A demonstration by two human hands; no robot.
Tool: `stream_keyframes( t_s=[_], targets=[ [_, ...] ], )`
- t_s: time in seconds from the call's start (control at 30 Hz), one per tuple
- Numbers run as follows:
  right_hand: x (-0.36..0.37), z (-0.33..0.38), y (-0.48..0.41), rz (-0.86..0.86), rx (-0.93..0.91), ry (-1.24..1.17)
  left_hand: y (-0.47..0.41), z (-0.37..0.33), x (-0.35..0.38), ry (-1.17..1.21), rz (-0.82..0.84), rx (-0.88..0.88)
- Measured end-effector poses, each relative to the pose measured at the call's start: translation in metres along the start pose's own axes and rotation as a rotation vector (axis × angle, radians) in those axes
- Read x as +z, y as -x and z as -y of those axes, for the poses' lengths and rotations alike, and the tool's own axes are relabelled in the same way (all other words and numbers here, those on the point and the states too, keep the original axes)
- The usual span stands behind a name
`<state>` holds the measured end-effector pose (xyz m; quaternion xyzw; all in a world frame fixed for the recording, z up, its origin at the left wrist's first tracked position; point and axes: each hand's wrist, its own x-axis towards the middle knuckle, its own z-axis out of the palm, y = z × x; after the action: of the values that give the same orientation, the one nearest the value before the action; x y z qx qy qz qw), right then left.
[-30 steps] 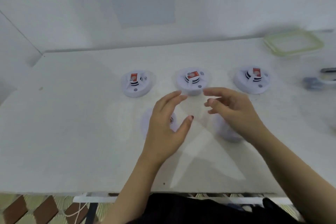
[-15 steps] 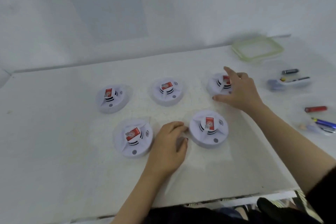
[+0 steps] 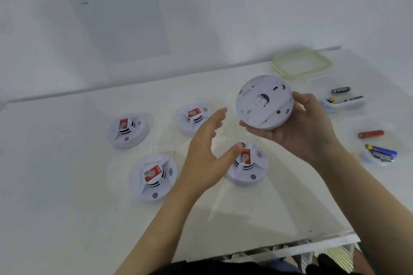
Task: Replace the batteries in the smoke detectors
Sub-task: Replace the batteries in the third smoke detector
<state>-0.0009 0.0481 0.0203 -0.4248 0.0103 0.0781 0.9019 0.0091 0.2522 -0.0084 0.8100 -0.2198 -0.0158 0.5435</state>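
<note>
Change: half a second ago my right hand (image 3: 306, 131) was only touching the upper-right unit on the table. Now it holds that lifted smoke detector (image 3: 264, 101) in the air, right of frame centre, tilted so its flat back faces me. My fingers are curled under the lower rim and my thumb is on the right edge.

My left hand (image 3: 207, 152) was down on the table between the two lower units. Now it's raised, fingers spread wide, thumb out, holding nothing. It's near the lifted unit but not touching it.

My read: this is the first of five units and the back is now exposed, so the next step is opening the battery cover with the left hand. The cover looks closed, but it's blurry. No battery is out of it that I can see.

Surface: white table (image 3: 67, 185) with four units face up, all with red labels:
- left detector (image 3: 128, 129)
- middle detector (image 3: 193, 119)
- lower-left detector (image 3: 154, 177)
- lower-right detector (image 3: 250, 167), partly behind my left thumb

Loose at the right of the frame:
- black battery (image 3: 340, 90)
- red battery (image 3: 371, 134)
- blue battery (image 3: 381, 150)
- small clear tray (image 3: 344, 101) holding more batteries
- green-rimmed lid (image 3: 301, 65), upper right by the wall

Room: white wall with a printed sheet (image 3: 116, 6) at upper left, text unreadable.
</note>
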Motion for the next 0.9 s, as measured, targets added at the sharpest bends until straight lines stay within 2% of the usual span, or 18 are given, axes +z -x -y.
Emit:
stream_keyframes(
  t_s=[0.13,0.27,0.4,0.5,0.7,0.9],
  targets=[
    [0.005,-0.005,0.011,0.124,-0.036,-0.06,-0.013,-0.016,0.013,0.08,0.065,-0.001],
    [0.01,-0.007,0.02,0.113,-0.057,-0.01,-0.017,-0.021,0.023,0.121,-0.019,0.047],
    [-0.005,-0.004,0.018,-0.036,-0.094,0.316,-0.018,-0.021,0.022,0.14,-0.049,0.066],
    [-0.016,0.003,0.02,-0.036,-0.1,0.485,-0.022,-0.021,0.017,0.149,-0.025,0.054],
    [-0.027,0.017,0.03,0.025,-0.134,0.484,-0.026,-0.027,0.024,0.288,0.013,0.038],
    [-0.029,0.023,0.037,0.111,-0.146,0.629,-0.023,-0.037,0.05,0.135,0.065,0.034]
  ],
)
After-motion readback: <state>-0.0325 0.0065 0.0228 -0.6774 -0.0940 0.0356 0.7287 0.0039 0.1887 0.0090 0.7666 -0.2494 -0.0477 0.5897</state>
